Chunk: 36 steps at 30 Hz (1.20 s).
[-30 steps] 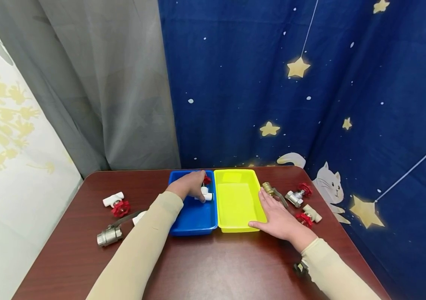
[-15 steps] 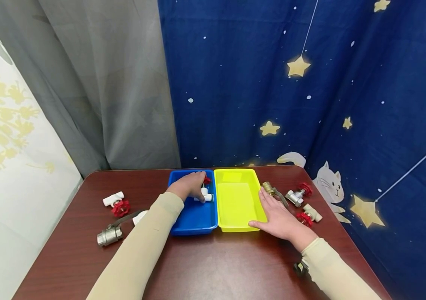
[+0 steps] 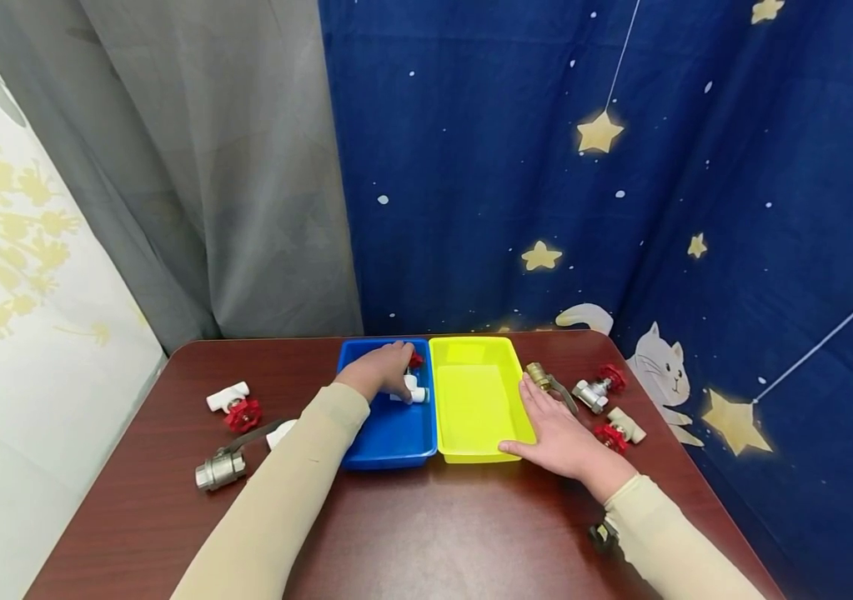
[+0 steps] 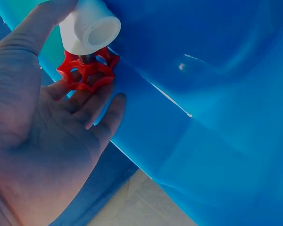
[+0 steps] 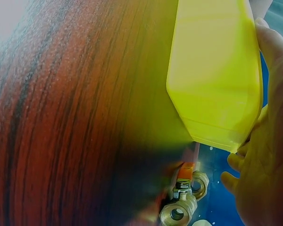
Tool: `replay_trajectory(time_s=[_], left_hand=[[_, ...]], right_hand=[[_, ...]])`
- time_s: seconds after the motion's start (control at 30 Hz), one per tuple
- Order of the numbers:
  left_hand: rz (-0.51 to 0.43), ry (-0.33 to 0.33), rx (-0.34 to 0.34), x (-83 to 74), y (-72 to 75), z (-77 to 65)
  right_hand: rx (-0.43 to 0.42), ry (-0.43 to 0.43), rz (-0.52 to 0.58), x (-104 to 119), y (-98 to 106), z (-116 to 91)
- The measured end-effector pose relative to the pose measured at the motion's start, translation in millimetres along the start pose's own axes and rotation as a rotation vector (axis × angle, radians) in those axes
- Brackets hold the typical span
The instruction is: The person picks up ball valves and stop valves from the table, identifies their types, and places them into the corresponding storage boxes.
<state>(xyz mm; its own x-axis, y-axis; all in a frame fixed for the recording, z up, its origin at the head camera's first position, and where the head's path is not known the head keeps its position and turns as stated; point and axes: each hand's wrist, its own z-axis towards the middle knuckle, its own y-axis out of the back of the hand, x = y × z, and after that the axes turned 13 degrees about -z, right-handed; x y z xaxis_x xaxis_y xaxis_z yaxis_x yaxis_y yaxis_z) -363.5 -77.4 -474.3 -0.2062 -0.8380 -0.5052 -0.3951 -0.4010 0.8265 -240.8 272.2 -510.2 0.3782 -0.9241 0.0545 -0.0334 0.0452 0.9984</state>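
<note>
My left hand (image 3: 379, 372) is inside the blue tray (image 3: 388, 461), gripping a white plastic valve with a red handwheel (image 3: 417, 393). In the left wrist view the thumb lies on the white valve body (image 4: 87, 28) and the fingers reach behind the red wheel (image 4: 87, 73). Along the right side of the yellow tray (image 3: 477, 457), my right hand (image 3: 557, 437) rests with straight fingers and the thumb over the near corner. The right wrist view has that hand (image 5: 259, 174) against the tray wall (image 5: 212, 103). A brass valve with a lever (image 3: 537, 377) lies by its fingertips.
On the left lie a white valve with a red wheel (image 3: 228, 398), a steel lever valve (image 3: 220, 472) and a white piece (image 3: 279, 434) partly behind the sleeve. At right are a chrome valve (image 3: 591, 397) and a cream valve (image 3: 625, 425). Curtains hang behind the table.
</note>
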Motion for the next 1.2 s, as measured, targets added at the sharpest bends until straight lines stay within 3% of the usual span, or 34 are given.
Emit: replay_trajectory(time_s=[0.5, 1.2], left_hand=[[-0.029, 0.003, -0.004, 3.7, 8.1, -0.7], [-0.053, -0.061, -0.044, 4.9, 24.0, -8.6]], right_hand=[[-0.003, 0.012, 0.007, 0, 0, -1], [-0.009, 0.019, 0.013, -1, 2, -1]])
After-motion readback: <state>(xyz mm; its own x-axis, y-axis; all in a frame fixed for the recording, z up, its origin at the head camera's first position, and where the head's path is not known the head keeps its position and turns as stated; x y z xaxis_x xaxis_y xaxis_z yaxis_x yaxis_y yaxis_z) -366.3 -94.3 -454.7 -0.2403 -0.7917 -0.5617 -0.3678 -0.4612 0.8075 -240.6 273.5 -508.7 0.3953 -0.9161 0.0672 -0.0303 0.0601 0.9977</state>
